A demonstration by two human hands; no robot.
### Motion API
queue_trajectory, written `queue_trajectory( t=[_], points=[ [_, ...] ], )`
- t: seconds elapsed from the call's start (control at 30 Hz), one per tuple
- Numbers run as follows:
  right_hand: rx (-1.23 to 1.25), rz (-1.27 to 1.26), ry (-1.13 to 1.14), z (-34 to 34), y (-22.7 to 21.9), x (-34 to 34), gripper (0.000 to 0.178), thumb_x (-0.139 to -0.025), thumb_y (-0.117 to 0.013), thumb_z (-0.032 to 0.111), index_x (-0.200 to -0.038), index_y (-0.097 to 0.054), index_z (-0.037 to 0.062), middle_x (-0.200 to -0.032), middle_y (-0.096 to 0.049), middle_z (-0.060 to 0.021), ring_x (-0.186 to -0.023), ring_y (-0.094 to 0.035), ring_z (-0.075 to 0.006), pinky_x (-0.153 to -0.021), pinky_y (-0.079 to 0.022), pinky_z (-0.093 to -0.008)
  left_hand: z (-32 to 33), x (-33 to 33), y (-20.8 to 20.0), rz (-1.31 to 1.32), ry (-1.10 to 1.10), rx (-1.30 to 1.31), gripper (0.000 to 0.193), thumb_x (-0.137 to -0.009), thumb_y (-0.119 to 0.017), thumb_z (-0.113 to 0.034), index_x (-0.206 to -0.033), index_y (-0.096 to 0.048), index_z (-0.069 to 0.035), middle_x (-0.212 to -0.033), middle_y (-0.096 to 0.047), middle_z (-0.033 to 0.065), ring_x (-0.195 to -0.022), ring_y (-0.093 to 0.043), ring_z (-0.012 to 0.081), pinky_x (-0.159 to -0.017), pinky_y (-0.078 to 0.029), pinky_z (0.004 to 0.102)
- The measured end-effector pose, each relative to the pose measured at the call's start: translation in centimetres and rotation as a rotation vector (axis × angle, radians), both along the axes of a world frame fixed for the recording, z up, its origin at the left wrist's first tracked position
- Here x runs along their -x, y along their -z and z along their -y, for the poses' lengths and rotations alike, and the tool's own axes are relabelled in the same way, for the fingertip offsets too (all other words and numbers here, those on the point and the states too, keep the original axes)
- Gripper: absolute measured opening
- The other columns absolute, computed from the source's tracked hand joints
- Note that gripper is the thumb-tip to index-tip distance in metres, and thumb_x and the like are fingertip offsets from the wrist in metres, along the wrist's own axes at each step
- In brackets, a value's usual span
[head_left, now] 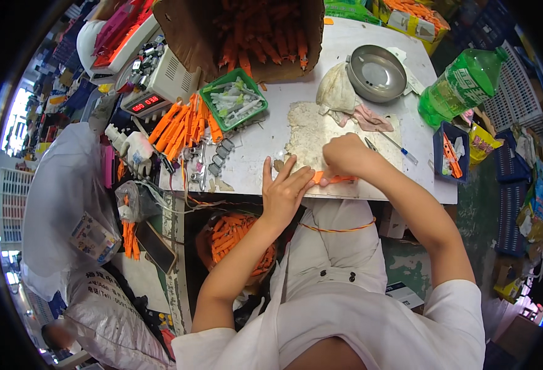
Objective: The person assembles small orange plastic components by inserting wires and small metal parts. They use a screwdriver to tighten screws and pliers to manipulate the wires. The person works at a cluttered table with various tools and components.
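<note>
- Left hand [284, 192]: outer fingers splayed, forefinger and thumb gripping slim orange plastic piece [318, 177] at white table's [253, 154] front edge, seemingly to steady it.
- Right hand [350, 155]: clenched beside it; contents hidden, cannot tell.
- Green plastic basket [245, 120]: nearby, presumably for reach.

White top [345, 327], lower middle of frame, plain and loose, short sleeves [453, 308] showing lower left and lower right. Off-white trousers [339, 250], creased, small dark round fittings [323, 272] near the waist, thin twisted orange-and-yellow cord [339, 230] across the legs. Forearms [240, 259], left hand [282, 196] and right hand [347, 154] bare.
</note>
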State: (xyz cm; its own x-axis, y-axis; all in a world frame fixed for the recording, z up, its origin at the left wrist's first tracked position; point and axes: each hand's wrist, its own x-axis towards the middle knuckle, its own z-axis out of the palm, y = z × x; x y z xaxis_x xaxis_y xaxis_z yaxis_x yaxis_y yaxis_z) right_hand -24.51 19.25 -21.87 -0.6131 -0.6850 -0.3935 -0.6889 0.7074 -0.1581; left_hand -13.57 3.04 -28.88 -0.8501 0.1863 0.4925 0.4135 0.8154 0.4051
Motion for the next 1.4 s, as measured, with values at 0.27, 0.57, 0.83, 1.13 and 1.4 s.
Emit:
queue_trajectory(
  t=[0.27,0.57,0.83,1.13,1.4],
  points=[
    [-0.063,-0.048,0.229,-5.5,1.5,-0.7,0.039,-0.059,-0.078,0.048,-0.064,-0.069,0.0104,-0.063,-0.065,-0.0066,-0.067,-0.064,-0.0257,-0.067,-0.046,-0.0380,-0.3,0.1,0.2,-0.017,0.000,-0.007,0.019,-0.081,-0.069,-0.020,-0.099,-0.070,-0.013,-0.101,-0.070,0.0009,-0.112,-0.058,0.0235,-0.106,-0.026,0.0523],
    [0.573,-0.095,0.310,-8.3,2.1,-5.9,0.030,-0.073,-0.075,0.027,-0.092,-0.061,0.0097,-0.093,-0.062,-0.0074,-0.087,-0.057,-0.0264,-0.078,-0.044,-0.0366,0.6,-0.7,-0.3,-0.108,0.130,0.155,0.039,-0.079,-0.066,-0.010,-0.116,-0.058,-0.003,-0.099,-0.058,0.0065,-0.103,-0.055,0.0234,-0.103,-0.033,0.0500],
    [1.666,0.667,0.824,-5.4,2.3,-11.7,0.043,-0.086,-0.068,0.034,-0.111,-0.058,-0.0001,-0.103,-0.060,-0.0049,-0.098,-0.055,-0.0126,-0.089,-0.041,-0.0276,-0.9,-4.7,-2.9,-0.245,-0.022,-0.015,0.042,-0.071,-0.076,-0.010,-0.111,-0.066,-0.009,-0.093,-0.057,0.0034,-0.101,-0.054,0.0229,-0.105,-0.028,0.0533],
    [1.922,0.666,0.671,-3.4,-0.1,-11.6,0.034,-0.094,-0.056,0.033,-0.102,-0.058,-0.0001,-0.099,-0.058,-0.0078,-0.097,-0.051,-0.0159,-0.091,-0.038,-0.0305,-2.8,-6.2,-3.3,-0.284,-0.101,-0.112,0.038,-0.068,-0.079,-0.008,-0.103,-0.066,-0.011,-0.091,-0.057,0.0006,-0.102,-0.052,0.0214,-0.105,-0.027,0.0521],
    [1.892,0.787,0.701,-4.4,-0.1,-11.2,0.032,-0.094,-0.056,0.032,-0.096,-0.058,0.0002,-0.092,-0.057,-0.0063,-0.091,-0.051,-0.0141,-0.085,-0.038,-0.0288,-3.9,-6.3,-4.5,0.015,0.039,-0.358,0.038,-0.073,-0.078,-0.016,-0.106,-0.063,-0.007,-0.102,-0.058,0.0067,-0.105,-0.052,0.0269,-0.102,-0.031,0.0499]
  ],
)
